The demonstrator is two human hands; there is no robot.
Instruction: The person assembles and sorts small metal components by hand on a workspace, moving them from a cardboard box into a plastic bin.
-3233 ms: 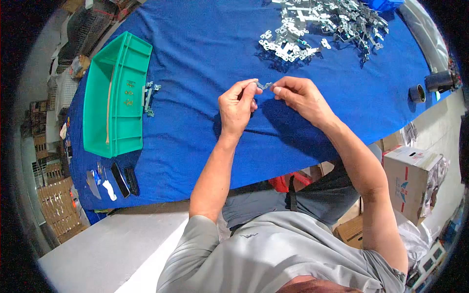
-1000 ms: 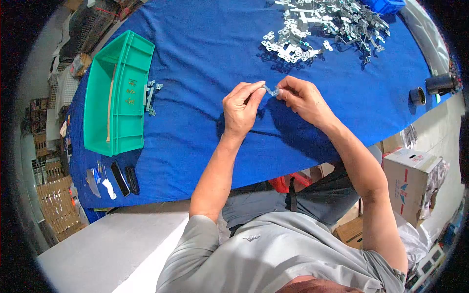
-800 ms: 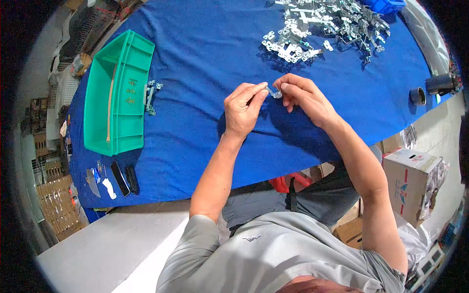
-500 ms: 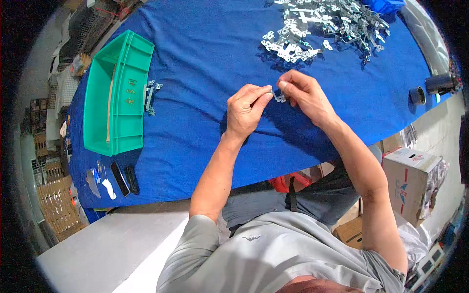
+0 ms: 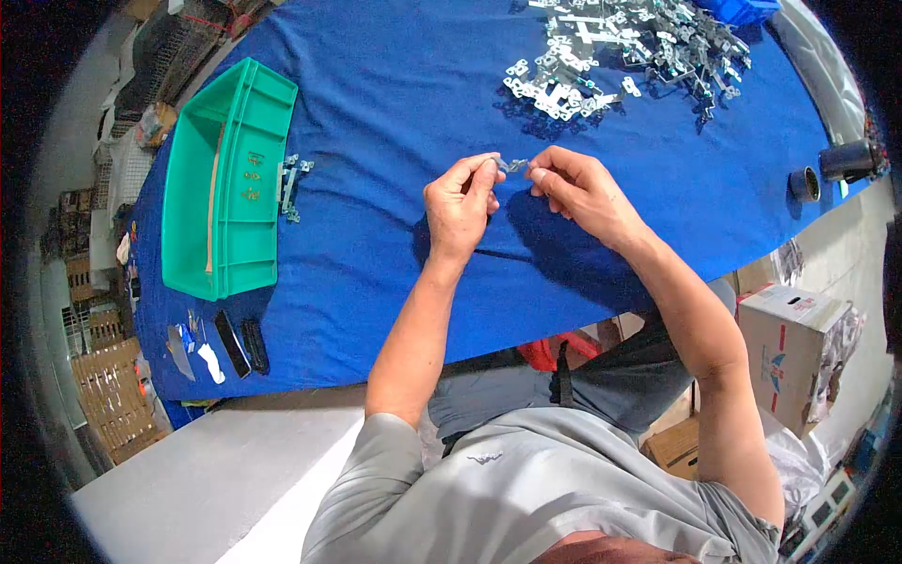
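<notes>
Left hand (image 5: 458, 209) pinches a small metal bracket (image 5: 513, 165) above the blue counter (image 5: 376, 103), I'd guess so its other end stays reachable for the right hand (image 5: 584, 193); can't tell if that one's gripping.

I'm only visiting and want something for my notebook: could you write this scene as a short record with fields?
Left-hand grip: pinching a small metal piece
Right-hand grip: close to the piece's other end; contact unclear
Far side: pile of metal pieces
Left side: green crate, with loose metal parts beside it
Surface: blue cloth
</notes>
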